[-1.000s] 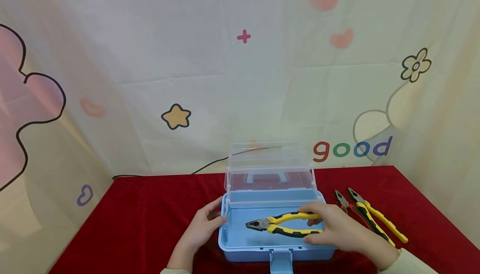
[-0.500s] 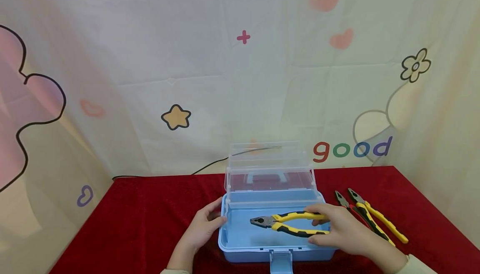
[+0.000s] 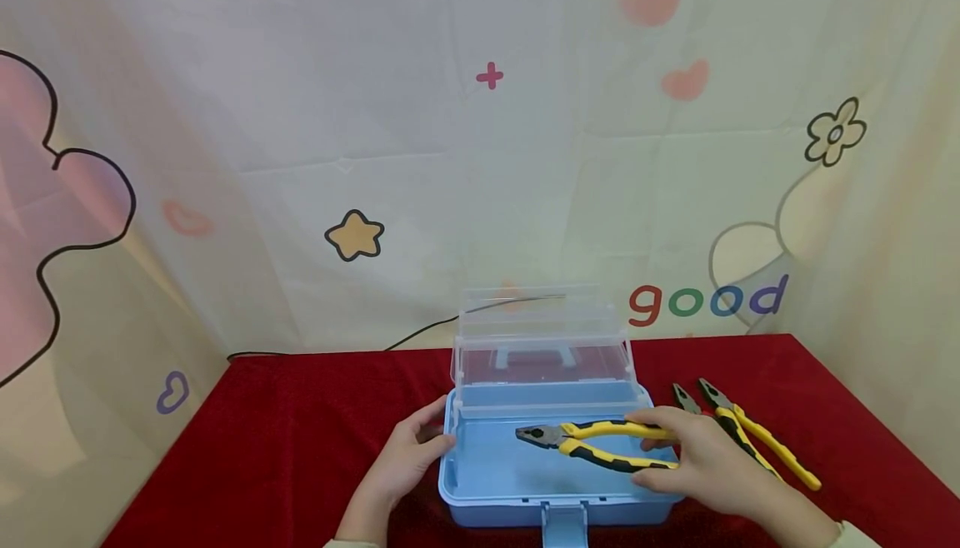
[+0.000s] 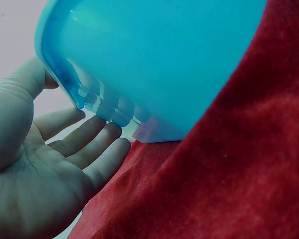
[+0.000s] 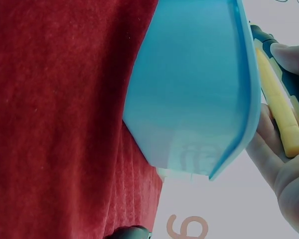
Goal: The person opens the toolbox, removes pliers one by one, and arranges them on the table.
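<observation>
A light blue toolbox [image 3: 487, 516] stands before me with its clear lid [image 3: 540, 356] raised at the back. My left hand [image 3: 397, 460] holds its left side, thumb on the rim and fingers along the outer wall. Yellow-and-black combination pliers [image 3: 579, 430] hang over the box's interior, jaws pointing left and handles spread. My right hand [image 3: 708, 460] grips their handle ends, overlapping the box's right rim in the head view. In the right wrist view a yellow handle [image 5: 281, 117] passes beside the thumb. The front latch [image 3: 564, 523] hangs down.
Right of the box lie another yellow-and-black pair of pliers [image 3: 765, 440] and a red-handled pair [image 3: 686, 399], partly hidden by my right hand. A red cloth [image 3: 300, 448] covers the table. Behind it hang a printed curtain [image 3: 412, 115] and a thin black cable [image 3: 420, 331].
My right hand has drawn the pliers to the right over the box, covering more of the red-handled pliers. The left hand stays at the box's left side.
</observation>
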{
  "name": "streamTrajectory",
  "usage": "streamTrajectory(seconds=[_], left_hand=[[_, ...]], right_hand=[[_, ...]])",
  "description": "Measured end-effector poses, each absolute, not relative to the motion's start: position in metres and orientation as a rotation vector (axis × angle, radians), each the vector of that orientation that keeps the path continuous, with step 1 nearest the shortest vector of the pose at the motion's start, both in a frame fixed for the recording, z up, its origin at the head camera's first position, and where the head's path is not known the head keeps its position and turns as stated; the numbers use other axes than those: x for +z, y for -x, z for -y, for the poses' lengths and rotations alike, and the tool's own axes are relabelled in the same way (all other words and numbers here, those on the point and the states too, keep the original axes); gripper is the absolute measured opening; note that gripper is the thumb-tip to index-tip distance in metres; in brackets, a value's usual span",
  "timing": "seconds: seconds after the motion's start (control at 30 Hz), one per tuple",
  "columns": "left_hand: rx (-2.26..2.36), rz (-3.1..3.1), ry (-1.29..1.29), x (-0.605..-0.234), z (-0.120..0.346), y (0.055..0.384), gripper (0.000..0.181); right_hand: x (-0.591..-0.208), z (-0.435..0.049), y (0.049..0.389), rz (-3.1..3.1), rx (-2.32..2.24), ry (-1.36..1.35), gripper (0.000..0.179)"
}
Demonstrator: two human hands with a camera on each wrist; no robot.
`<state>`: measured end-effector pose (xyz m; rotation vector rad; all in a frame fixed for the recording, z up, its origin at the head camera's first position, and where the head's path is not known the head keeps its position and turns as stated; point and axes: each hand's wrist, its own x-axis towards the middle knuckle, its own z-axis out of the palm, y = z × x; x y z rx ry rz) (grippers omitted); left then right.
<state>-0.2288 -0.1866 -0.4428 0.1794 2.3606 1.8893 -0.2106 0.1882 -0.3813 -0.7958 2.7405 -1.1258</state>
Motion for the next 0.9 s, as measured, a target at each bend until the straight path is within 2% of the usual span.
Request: streamTrajectory(seconds=[0.9], left_hand=[[1.893, -2.351, -0.166, -0.442, 0.187, 0.229, 0.061]], right_hand=[[-0.381, -0.209, 0.202, -2.926, -1.136, 0.552, 0.064]])
